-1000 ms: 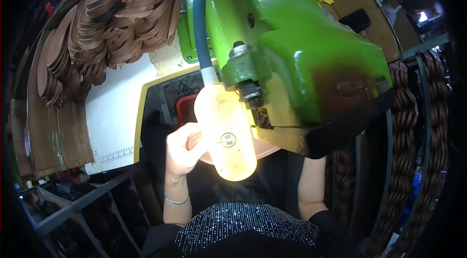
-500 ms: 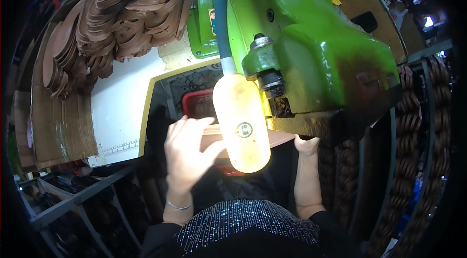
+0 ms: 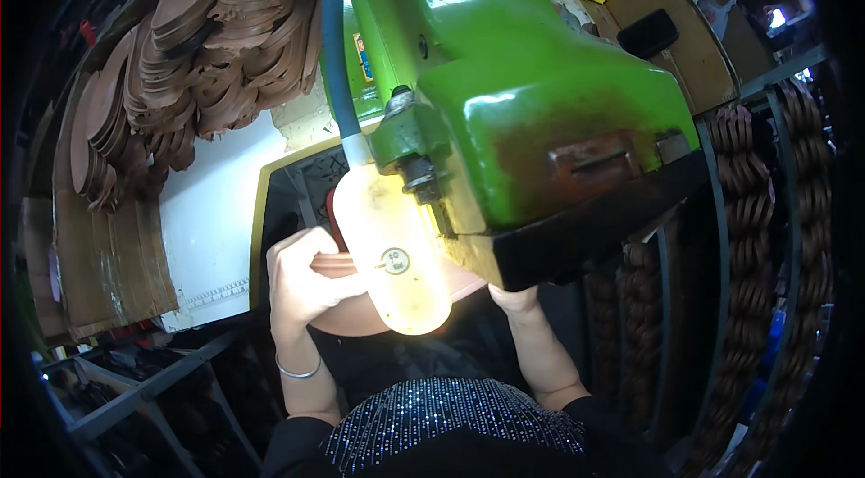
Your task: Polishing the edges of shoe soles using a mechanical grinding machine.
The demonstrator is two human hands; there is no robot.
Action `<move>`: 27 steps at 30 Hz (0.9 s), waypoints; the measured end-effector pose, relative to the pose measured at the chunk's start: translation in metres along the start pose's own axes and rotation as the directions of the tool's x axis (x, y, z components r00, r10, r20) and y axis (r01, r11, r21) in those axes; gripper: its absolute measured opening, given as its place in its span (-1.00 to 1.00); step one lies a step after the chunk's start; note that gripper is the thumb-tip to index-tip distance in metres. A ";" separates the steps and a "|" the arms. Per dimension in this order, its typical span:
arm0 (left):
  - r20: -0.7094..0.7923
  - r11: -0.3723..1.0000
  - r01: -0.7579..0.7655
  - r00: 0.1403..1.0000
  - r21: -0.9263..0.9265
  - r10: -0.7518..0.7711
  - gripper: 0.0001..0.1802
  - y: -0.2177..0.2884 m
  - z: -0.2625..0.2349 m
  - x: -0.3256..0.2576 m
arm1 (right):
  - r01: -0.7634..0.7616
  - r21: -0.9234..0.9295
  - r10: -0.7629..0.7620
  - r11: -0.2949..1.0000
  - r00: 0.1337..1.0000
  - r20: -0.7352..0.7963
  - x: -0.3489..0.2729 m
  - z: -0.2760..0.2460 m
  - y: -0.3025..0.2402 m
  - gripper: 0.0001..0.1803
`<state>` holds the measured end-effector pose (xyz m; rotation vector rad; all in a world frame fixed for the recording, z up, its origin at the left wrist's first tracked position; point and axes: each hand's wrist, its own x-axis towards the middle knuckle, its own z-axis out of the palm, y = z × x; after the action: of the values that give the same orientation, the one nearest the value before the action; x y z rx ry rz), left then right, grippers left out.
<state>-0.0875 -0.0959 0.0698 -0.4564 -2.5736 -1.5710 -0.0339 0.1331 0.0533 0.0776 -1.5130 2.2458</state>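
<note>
Both hands at the brown leather piece (image 3: 347, 320) under the green machine (image 3: 532, 109).

Left hand (image 3: 302, 284): wrist raised, fingers curled in a narrow grip over the piece's left edge. Right hand (image 3: 514, 298): mostly hidden beneath the machine head; grip state cannot be determined. One piece, directly behind one translucent bottle (image 3: 392, 253) hanging from the machine.

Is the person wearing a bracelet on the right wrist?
No, the thin silver bracelet sits on the wrist of the left hand, while the wrist below the right hand is bare.
</note>
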 end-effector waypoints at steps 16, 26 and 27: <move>0.072 0.936 0.178 0.984 -0.304 -0.163 -0.62 0.019 0.083 -0.073 | -0.287 -0.329 0.318 0.899 0.947 0.041 0.004 0.002 0.002 -0.52; -0.032 0.957 0.106 0.992 -0.271 -0.119 -0.75 0.020 0.127 -0.056 | 0.040 -0.525 -0.003 0.850 0.997 0.071 0.012 -0.027 -0.012 -0.61; -0.117 0.915 0.064 0.986 -0.398 -0.120 -0.73 0.027 0.137 -0.056 | 0.076 -0.519 -0.035 0.852 0.995 0.089 0.016 -0.022 -0.015 -0.60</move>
<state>-0.0155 0.0253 0.0159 -0.2418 -2.2039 -2.0837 -0.0387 0.1627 0.0618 0.0423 -2.0808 1.7271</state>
